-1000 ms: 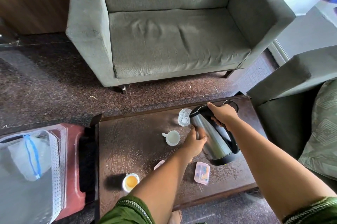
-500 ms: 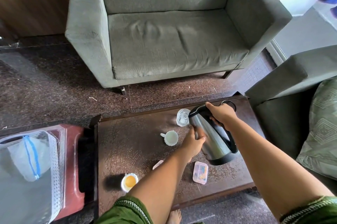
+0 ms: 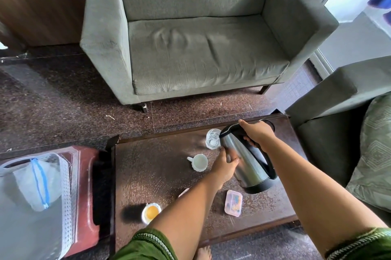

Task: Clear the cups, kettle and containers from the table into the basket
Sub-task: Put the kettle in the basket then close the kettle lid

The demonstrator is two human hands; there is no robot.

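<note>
The right hand point(image 3: 257, 134) has its fingers curled round the black handle of the steel kettle point(image 3: 245, 164), gripping it near the lid. The left hand point(image 3: 225, 163) lies against the kettle's steel side with fingers point(image 3: 231, 159) fairly straight, pressing rather than grasping. The kettle is tilted, lid toward 11 o'clock, base toward 5 o'clock; whether the base touches the counter point(image 3: 148, 164) I cannot tell. Just beside the lid, at 10 o'clock, stands a clear glass point(image 3: 212, 138). At 9 o'clock from the left hand sits a white cup point(image 3: 199, 162). At 6 o'clock from the kettle lies a small lidded container point(image 3: 233, 202); farther toward 8 o'clock is a cup with orange contents point(image 3: 151, 212). Off the counter at 9 o'clock, the white perforated basket point(image 3: 65, 196) rests on a red stool point(image 3: 84, 185).
</note>
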